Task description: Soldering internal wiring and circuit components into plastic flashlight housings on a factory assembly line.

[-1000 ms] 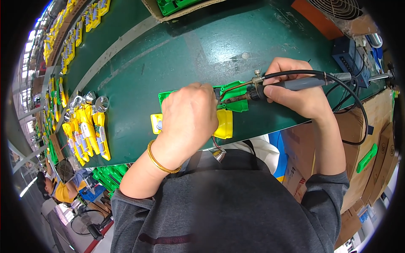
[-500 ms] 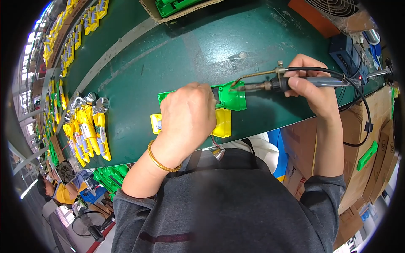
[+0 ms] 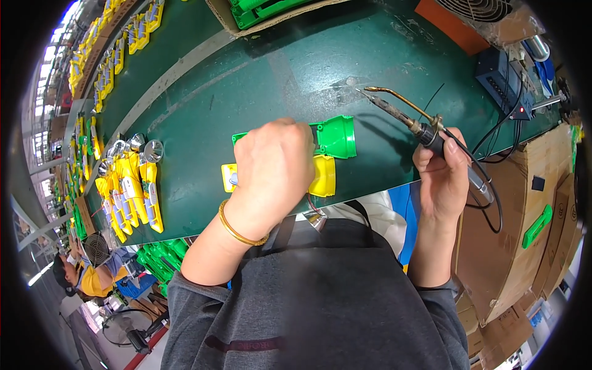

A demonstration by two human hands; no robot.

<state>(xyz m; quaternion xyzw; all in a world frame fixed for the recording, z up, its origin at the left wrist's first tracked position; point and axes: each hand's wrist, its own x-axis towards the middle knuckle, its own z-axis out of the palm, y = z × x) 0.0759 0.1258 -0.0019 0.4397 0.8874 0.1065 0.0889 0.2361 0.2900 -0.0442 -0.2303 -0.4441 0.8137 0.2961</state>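
Observation:
My right hand [image 3: 445,179] grips a soldering iron [image 3: 402,116] by its handle, to the right of the work. The iron's tip points up and left over the table, with a thin brass-coloured tube [image 3: 394,94] clamped alongside. My left hand [image 3: 274,163] is curled over a green plastic flashlight shell [image 3: 338,137] and a yellow one [image 3: 324,176], which lie side by side at the table's near edge. Its fingertips, and whatever they pinch, are hidden beneath the hand. A small silver reflector [image 3: 316,219] hangs by wires off the edge below the yellow shell.
Several yellow flashlight bodies with reflectors [image 3: 132,191] lie in a pile at left. A carton [image 3: 225,18] of green shells stands at the far edge. On the right are a blue power unit [image 3: 498,80], a fan [image 3: 475,7] and large cardboard boxes [image 3: 515,246]. Another person [image 3: 92,280] sits at far left.
My right hand has drawn the soldering iron away from the green shell, down and to the right, and tilted its tip upward. My left hand stays almost where it was.

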